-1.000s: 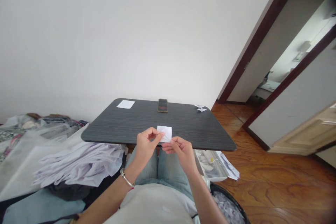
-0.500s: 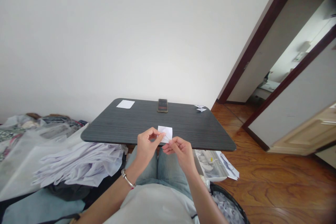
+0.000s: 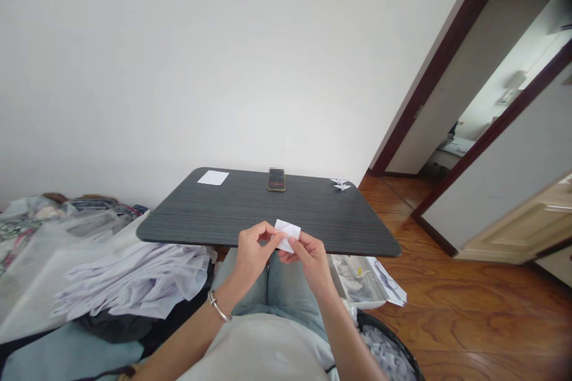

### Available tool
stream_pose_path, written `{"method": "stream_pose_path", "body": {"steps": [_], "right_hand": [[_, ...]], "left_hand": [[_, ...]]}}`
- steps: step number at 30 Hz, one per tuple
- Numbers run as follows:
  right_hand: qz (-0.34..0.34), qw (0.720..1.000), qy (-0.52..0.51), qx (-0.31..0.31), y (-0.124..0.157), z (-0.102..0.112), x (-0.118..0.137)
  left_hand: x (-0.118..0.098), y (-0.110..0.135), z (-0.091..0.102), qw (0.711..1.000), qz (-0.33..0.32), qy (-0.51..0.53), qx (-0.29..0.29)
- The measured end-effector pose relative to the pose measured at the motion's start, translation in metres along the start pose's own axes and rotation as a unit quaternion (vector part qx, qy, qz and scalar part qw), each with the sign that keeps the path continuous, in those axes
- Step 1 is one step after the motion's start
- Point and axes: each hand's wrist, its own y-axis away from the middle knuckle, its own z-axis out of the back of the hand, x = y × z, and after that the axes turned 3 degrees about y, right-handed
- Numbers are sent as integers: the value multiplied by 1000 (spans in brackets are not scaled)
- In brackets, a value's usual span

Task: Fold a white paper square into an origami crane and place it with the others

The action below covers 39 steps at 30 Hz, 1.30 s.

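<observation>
A small folded piece of white paper [image 3: 288, 229] is held between both hands, above the near edge of the dark table [image 3: 214, 208]. My left hand [image 3: 257, 247] pinches its left side between thumb and fingers. On the lower right side, my right hand [image 3: 306, 249] grips the paper with the thumb on top and fingers curled beneath. The fingers hide the paper's lower part. Flat at the table's back left lies a sheet of white paper [image 3: 213, 177]. Small folded paper shapes [image 3: 341, 184] sit at the back right.
A phone [image 3: 276, 179] stands at the table's back, by the wall. White crumpled cloth or paper [image 3: 138, 280] is piled at the left. To the right are an open box [image 3: 360, 280] and a black-rimmed bin [image 3: 388, 345] with paper scraps. A doorway [image 3: 447, 71] opens beyond.
The folded paper has turned clockwise and shifted slightly right and down. My left hand has moved a little to the right with it, and the right thumb now lies further over the paper.
</observation>
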Motion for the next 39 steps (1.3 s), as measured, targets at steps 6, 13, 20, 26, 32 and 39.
{"method": "stream_pose_path", "body": {"steps": [6, 13, 20, 26, 32, 39], "right_hand": [[5, 1000, 23, -2, 2, -2, 1], [-7, 999, 41, -1, 3, -2, 1], [10, 998, 55, -15, 6, -7, 0], [15, 998, 58, -21, 6, -8, -1], [14, 998, 48, -24, 5, -5, 0], [15, 998, 50, -21, 6, -6, 0]], "left_hand": [[2, 0, -1, 1000, 12, 1, -12], [0, 1, 0, 1000, 2, -19, -19], [3, 3, -5, 998, 25, 21, -46], [2, 1, -4, 983, 70, 168, -39], [-3, 0, 6, 970, 84, 222, 51], [-7, -2, 8, 968, 128, 199, 87]]}}
